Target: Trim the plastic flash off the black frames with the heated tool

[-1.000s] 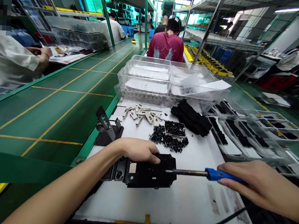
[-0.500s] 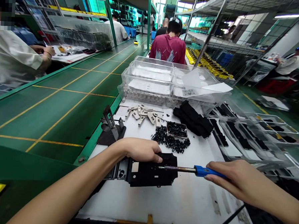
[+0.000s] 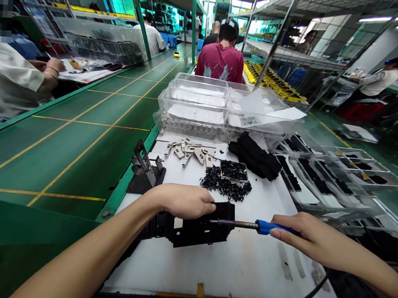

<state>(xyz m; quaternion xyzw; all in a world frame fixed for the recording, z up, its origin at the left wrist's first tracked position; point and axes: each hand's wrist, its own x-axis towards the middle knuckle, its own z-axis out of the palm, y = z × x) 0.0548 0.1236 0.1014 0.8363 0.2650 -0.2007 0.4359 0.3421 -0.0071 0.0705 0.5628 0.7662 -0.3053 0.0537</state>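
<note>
My right hand point(image 3: 303, 234) is wrapped round the blue handle of a soldering iron point(image 3: 264, 227). The iron lies level, and its metal tip touches or hovers just over a flat black plate point(image 3: 199, 231). On the plate's upper part rests my left hand point(image 3: 191, 202), its fingers together and the thumb side at the plate's top edge; the fingertips' underside is hidden. A pile of small black pieces point(image 3: 240, 192) lies just beyond the plate, around a small box point(image 3: 234, 171) filled with similar pieces. Pale metal parts point(image 3: 198, 154) are scattered to the left of the box.
A metal stand point(image 3: 147, 168) is at the table's left edge. Stacked clear trays point(image 3: 198, 93) stand at the back, with black fabric-like pieces point(image 3: 255, 156) before them. More trays point(image 3: 331, 173) are on the right. Beyond sits a person in a red shirt point(image 3: 220, 61); another works at left.
The whole view has shifted slightly. The plate's left end now shows more black parts beside it, where a metallic fixture showed before. Both hands keep their holds.
</note>
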